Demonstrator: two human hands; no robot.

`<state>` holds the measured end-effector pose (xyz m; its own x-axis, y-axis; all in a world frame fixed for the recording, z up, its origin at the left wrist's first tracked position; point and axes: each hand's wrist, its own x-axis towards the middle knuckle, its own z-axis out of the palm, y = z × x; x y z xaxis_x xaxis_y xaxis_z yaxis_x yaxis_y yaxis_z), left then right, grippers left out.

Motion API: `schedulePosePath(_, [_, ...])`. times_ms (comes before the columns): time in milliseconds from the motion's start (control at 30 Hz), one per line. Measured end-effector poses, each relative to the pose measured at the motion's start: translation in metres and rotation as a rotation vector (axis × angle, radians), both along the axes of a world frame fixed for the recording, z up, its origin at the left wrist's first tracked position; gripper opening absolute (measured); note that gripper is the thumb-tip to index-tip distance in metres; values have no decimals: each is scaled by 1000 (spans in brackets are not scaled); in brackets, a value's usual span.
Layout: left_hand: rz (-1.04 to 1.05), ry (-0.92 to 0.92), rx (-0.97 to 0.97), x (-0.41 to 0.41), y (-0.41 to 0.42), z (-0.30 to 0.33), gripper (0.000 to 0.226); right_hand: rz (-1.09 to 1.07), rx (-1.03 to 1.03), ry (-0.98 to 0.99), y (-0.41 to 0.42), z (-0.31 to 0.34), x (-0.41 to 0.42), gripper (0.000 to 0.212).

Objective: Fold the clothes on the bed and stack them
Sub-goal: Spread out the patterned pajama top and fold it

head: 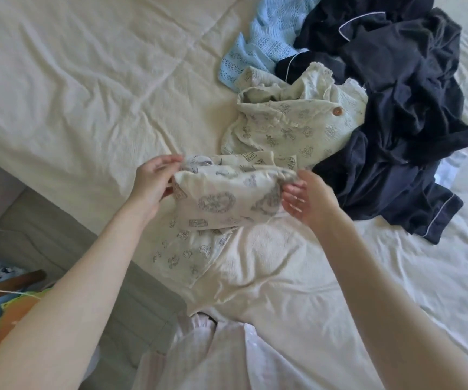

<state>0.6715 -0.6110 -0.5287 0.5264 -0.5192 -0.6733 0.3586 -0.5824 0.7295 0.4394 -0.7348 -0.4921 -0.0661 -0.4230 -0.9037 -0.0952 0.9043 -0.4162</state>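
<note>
A cream garment with small grey prints [221, 201] hangs between my hands just above the bed. My left hand [154, 181] pinches its left upper edge. At the right upper edge my right hand [305, 195] grips the cloth with curled fingers. Its lower part trails onto the sheet. Behind it lies a matching cream printed top with a brown button [291, 122], crumpled. Farther right is a heap of dark navy clothes with white piping [401, 108], and a light blue knit piece [261, 40] lies at the back.
The bed is covered with a wrinkled cream sheet [86, 80]. Its left edge drops to a grey bed frame [58, 237]. Coloured clutter [5, 299] sits on the floor at lower left. My pale striped clothing [216, 358] fills the bottom middle.
</note>
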Motion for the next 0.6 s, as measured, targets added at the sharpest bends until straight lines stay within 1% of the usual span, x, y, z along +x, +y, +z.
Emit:
schedulePosePath(33, [125,1,36,2,-10,-8,15,45,-60,34,-8,-3,10,19])
schedulePosePath(67, [197,-7,77,3,-18,-15,20,122,-147,91,-12,-8,19,19])
schedulePosePath(100, [199,-32,116,3,-21,-22,29,248,-268,177,-11,-13,26,21])
schedulePosePath(167, [84,-179,131,-5,-17,-28,48,638,-592,380,3,-27,33,29])
schedulePosePath(233, [-112,-426,22,-24,-3,-25,59,1016,-883,518,27,-43,30,34])
schedulePosePath(300, [-382,-753,-53,-48,15,-28,60,1284,-1013,566,44,-59,24,41])
schedulePosePath(333, [-526,-903,-53,-58,23,-33,59,1371,-1036,558,49,-68,22,45])
schedulePosePath(367, [-651,-992,-29,-66,29,-39,59,1431,-1041,542,50,-77,21,48])
schedulePosePath(433, [-828,-996,79,-74,29,-54,60,1511,-1008,565,45,-93,19,52])
schedulePosePath(500, [-963,-998,173,-71,20,-72,61,1570,-915,662,39,-109,13,58])
schedulePosePath(600, [-1118,-1080,273,-64,8,-103,60,1589,-791,745,39,-134,9,63])
